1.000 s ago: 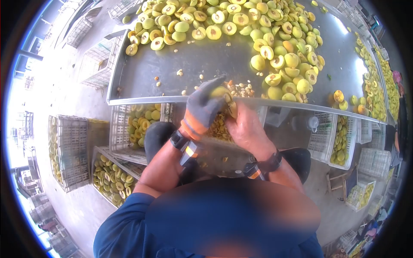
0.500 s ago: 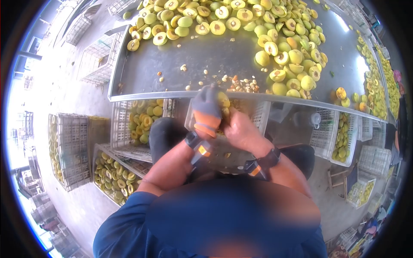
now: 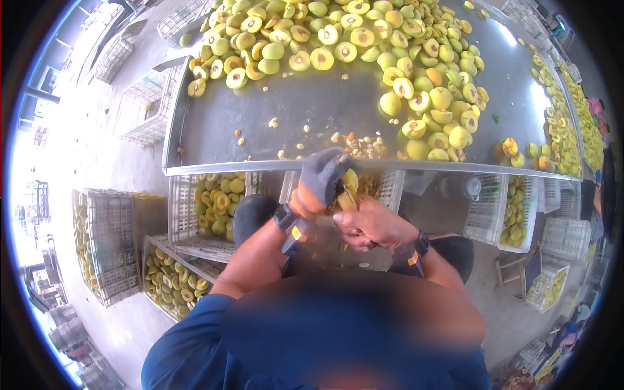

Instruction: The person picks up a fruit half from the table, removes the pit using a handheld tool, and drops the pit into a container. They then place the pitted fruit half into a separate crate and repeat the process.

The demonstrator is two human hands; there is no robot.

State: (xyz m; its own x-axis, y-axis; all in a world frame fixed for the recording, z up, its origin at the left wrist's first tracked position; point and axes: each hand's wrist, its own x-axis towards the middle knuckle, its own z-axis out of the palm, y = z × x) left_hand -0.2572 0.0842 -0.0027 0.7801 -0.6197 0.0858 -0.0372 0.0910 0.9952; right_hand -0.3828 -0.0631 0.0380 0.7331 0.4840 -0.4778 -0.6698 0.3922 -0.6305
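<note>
From the head camera, the gloved left hand point(image 3: 320, 179) is wrapped around a yellow fruit half point(image 3: 350, 180) just below the front edge of the metal table point(image 3: 214, 110), over a white crate point(image 3: 389, 185) of fruit. The bare right hand point(image 3: 372, 225) is closed beside it, seemingly around a small tool I cannot make out. If that is a blade, a slip on the wet fruit could send it into the ungloved fingers, or drop the half beside the crate.

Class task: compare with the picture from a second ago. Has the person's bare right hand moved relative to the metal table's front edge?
Yes. The right hand has dropped away from the table edge, toward the person's body.
</note>
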